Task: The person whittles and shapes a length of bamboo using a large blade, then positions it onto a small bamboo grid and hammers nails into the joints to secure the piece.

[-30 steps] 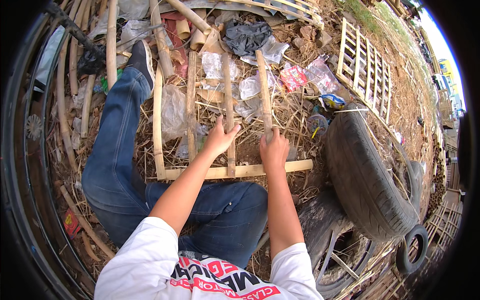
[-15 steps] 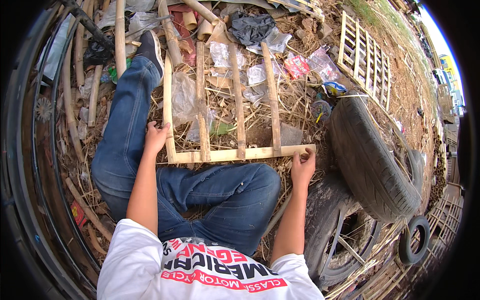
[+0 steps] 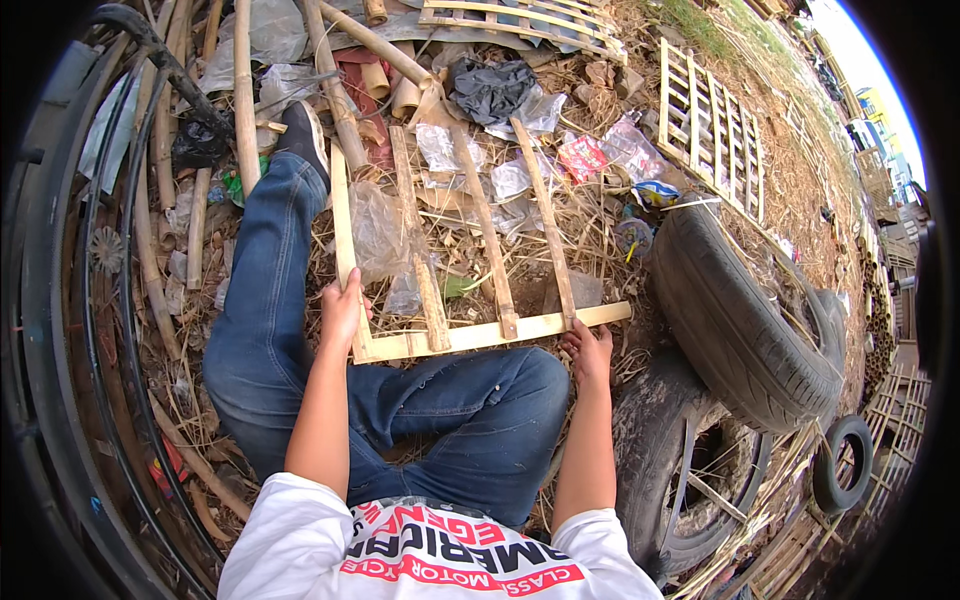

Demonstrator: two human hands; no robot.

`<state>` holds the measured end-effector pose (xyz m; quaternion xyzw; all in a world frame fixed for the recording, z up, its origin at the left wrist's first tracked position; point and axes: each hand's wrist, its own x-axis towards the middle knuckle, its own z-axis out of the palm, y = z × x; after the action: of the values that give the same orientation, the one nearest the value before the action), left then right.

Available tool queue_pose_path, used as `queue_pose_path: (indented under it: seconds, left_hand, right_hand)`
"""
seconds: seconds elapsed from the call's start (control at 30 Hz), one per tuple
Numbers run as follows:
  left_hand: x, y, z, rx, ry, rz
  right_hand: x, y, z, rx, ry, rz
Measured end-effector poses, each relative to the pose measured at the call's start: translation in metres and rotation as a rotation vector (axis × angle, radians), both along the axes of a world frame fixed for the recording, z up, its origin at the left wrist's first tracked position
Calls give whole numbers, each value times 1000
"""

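Across my bent leg lies a comb-shaped bamboo frame [image 3: 480,338]: one long crosspiece near me, with several slats running away from it. My left hand [image 3: 343,308] is closed round the left outer slat [image 3: 343,220], just above the corner. At the other side my right hand [image 3: 588,350] grips the crosspiece where the rightmost slat [image 3: 547,220] meets it. The crosspiece's right end sticks out beyond that hand. Two inner slats [image 3: 485,230] lean to the left at their far ends. Some of the right fingers are hidden under the bamboo.
Worn tyres [image 3: 740,320] lie close on my right. A finished-looking bamboo lattice [image 3: 710,130] rests at the far right, another lattice [image 3: 530,22] at the back. Bamboo poles [image 3: 245,100] and black metal bars [image 3: 85,300] line the left. Plastic litter [image 3: 495,90] and straw cover the ground.
My right hand has moved left along the crosspiece, from its end to the rightmost slat's foot. The frame is tilted, its right side now higher. My left hand keeps hold of the outer slat.
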<state>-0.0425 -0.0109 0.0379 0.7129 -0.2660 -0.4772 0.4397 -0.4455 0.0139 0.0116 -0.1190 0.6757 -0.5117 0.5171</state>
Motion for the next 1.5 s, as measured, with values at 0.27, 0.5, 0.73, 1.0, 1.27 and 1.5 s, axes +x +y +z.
queue_pose_path:
  seconds: [0.27,0.5,0.73,1.0,1.27,1.5]
  left_hand:
    - [-11,25,36,-17,-4,53]
    - [-14,25,54,-65,-9,52]
    - [8,24,27,-24,87,51]
    - [31,54,13,388,270,-331]
    - [21,62,3,274,26,-480]
    - [8,59,36,140,1,-483]
  right_hand:
    - [-2,20,14,-192,-127,-14]
    - [0,33,23,-353,-144,-37]
    - [13,33,19,-142,-71,24]
    - [15,21,29,-171,-30,84]
    - [5,17,36,-245,-114,106]
    - [-4,18,50,-259,-135,62]
